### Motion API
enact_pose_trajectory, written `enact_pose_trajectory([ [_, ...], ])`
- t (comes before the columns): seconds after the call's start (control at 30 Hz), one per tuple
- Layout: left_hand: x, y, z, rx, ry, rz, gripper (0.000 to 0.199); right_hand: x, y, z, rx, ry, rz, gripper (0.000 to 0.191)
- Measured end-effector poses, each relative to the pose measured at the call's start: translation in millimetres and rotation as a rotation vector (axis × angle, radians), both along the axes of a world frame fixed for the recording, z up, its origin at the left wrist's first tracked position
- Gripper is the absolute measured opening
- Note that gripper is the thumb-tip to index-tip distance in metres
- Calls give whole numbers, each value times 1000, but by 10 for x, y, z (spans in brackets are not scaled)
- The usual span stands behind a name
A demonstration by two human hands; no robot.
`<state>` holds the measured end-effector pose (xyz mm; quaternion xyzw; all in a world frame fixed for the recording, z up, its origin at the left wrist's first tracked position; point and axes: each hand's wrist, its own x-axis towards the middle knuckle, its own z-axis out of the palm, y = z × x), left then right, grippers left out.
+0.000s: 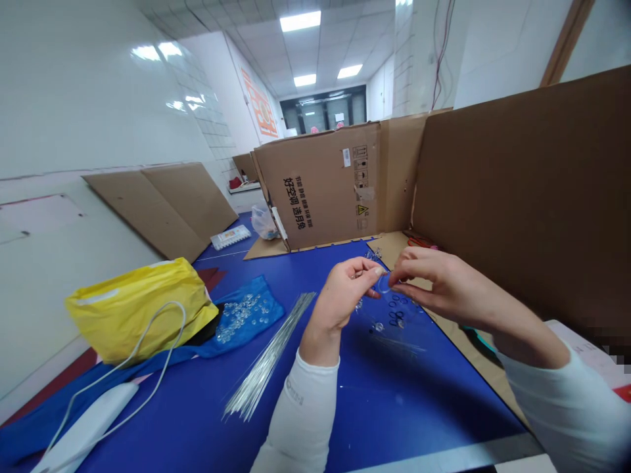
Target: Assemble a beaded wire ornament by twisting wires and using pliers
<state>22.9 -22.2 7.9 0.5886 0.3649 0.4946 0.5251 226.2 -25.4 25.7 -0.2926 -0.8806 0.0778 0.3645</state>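
My left hand (345, 289) is pinched, thumb against fingertips, on one edge of a thin clear loop (384, 284). From the other side my right hand (438, 279) grips the same loop between thumb and fingers. The loop is held a little above the blue table; its exact kind is too small to make out. Below the hands lie several small dark rings (394, 315) and clear beads (378, 326). A few thin wires (399, 345) rest on the tabletop nearer to me.
A bundle of thin silvery wires (271, 358) lies left of my left arm. Further left are clear beads on blue cloth (244, 315), a yellow bag (140, 305) and a white device with a cable (93, 427). Cardboard panels (325, 190) stand behind and at the right.
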Motion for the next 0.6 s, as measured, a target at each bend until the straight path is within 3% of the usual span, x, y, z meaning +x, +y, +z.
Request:
enact_pose_trajectory([
  [0.13, -27, -10, 19, 41, 7, -36, 28, -44, 73, -49, -279, 414, -44, 23],
  [0.23, -39, -11, 23, 93, 53, -46, 24, -80, 125, -86, -455, 594, -16, 29],
  [0.43, -69, 6, 5, 182, 179, -26, 21, -102, 210, -155, -570, 717, 59, 26],
  [0.6, -102, 29, 10, 284, 371, 90, 19, -105, 309, -278, -646, 794, 113, 29],
])
